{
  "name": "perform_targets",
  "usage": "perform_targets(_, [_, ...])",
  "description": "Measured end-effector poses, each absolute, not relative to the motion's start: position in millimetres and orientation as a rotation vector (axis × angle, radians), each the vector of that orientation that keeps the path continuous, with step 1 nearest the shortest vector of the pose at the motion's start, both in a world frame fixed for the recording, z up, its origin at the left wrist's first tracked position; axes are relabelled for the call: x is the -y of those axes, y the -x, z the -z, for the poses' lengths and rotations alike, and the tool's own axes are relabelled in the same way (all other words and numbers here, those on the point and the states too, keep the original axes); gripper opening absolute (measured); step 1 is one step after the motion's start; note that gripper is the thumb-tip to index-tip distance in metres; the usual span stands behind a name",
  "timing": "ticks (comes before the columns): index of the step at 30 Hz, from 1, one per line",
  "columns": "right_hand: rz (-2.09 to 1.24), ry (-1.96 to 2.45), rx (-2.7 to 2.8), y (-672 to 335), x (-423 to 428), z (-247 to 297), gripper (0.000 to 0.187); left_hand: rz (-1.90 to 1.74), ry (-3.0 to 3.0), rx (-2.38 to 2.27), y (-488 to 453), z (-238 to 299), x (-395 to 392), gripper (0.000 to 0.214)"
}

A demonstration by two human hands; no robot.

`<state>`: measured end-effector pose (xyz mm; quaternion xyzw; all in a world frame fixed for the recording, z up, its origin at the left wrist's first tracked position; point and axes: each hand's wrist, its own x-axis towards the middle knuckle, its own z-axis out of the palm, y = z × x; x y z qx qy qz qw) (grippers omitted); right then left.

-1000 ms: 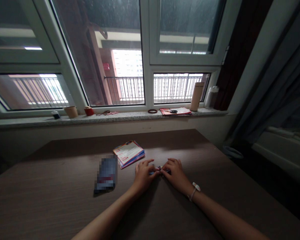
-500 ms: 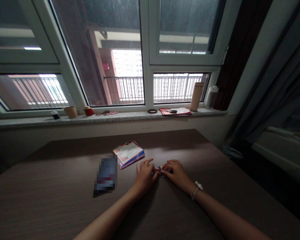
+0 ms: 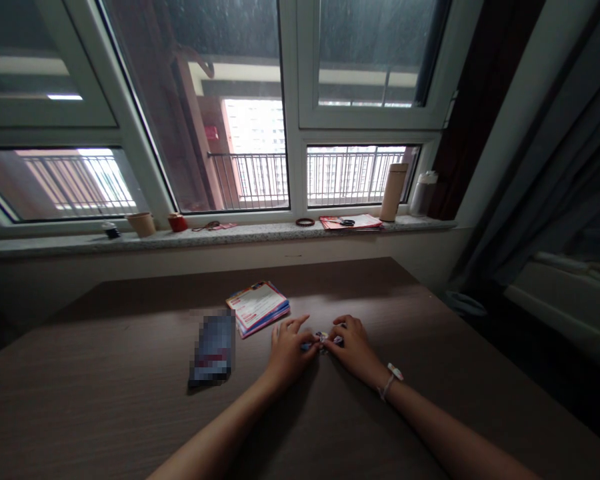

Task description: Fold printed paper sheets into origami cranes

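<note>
Head view: the left hand (image 3: 291,348) and right hand (image 3: 354,345) are pinching a small multicoloured piece (image 3: 323,339) between them, fingers closing on its ends, near the stacked cards (image 3: 258,307). The right fingers are now arching higher, exposing more of it; handling is apparently continuing in place.

Room appears domestic — curtain (image 3: 525,160) at right, large window (image 3: 293,133) facing a railing (image 3: 253,177) and high-rise (image 3: 265,121). Speckled sill (image 3: 270,232) bears a flask (image 3: 394,193), a bottle (image 3: 423,195) and a cup (image 3: 141,225). Home or office — not confirmable.
</note>
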<state>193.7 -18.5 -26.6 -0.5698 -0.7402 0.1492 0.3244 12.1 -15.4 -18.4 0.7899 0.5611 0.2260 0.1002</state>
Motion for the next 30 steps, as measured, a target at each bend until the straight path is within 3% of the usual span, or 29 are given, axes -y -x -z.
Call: perform_targets(30, [-0.289,1.587,1.954,-185.2,16.5,26.3,0.011,-0.633,-2.251,-1.707,-14.7,14.8,15.6,0.009])
